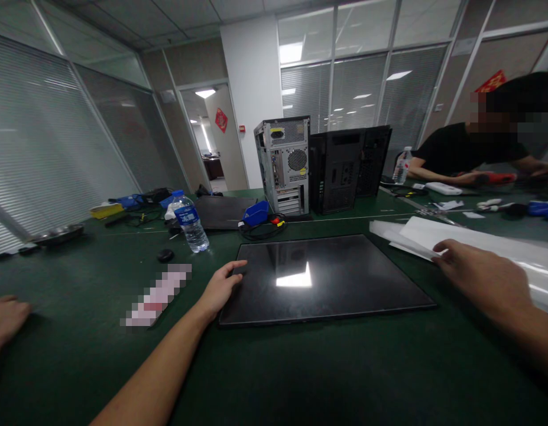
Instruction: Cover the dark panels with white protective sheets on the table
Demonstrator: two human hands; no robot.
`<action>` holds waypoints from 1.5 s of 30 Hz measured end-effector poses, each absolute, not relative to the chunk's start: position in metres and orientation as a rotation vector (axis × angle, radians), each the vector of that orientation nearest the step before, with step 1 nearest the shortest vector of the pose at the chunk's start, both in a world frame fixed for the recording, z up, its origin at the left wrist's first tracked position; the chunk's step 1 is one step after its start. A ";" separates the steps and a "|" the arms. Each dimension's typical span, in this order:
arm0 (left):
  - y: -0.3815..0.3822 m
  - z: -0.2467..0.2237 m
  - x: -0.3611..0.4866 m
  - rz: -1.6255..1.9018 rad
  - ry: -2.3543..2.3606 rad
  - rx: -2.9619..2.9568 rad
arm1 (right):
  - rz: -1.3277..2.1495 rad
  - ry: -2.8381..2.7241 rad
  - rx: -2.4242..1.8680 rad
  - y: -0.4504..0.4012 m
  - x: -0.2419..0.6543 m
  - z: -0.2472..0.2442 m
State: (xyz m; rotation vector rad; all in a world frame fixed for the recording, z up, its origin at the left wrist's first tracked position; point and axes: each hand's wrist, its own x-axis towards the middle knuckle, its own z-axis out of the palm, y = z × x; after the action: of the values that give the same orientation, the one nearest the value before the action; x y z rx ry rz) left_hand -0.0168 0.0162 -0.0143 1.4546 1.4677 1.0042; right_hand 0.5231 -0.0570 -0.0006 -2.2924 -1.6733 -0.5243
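Observation:
A flat black screen panel (336,284) lies face up on the dark green table, with bright light reflected in it. My left hand (220,290) rests at the panel's left edge, its thumb and index finger apart over the frame, holding nothing. To the right of the panel, my right hand (475,275) pinches the edge of white, partly glossy sheets (437,234) between thumb and fingers. The sheets spread out beyond that hand towards the right.
Behind the panel stand an open computer case (285,165) and black case parts (340,168). A water bottle (190,222) is at the back left, near a round black object (165,255). Another person's hand (7,319) is at the far left; a person leans over the table at right.

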 end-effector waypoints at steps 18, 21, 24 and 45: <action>0.021 -0.024 -0.023 1.030 1.457 1.477 | -0.545 -1.907 -2.164 -0.068 0.445 0.001; 0.020 -0.021 -0.022 1.029 1.474 1.488 | -0.517 -1.960 -2.181 -0.068 0.441 0.001; 0.019 -0.019 -0.021 1.014 1.470 1.469 | -0.587 -1.924 -2.212 -0.067 0.457 0.005; 0.018 -0.018 -0.019 1.002 1.491 1.430 | -0.571 -1.518 -2.019 -0.063 0.493 0.005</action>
State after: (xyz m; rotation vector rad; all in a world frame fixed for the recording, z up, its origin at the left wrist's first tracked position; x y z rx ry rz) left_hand -0.0189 0.0184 -0.0177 1.4297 1.4906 1.0016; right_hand 0.4929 -0.0630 0.0051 -2.0186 -1.5185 -0.5707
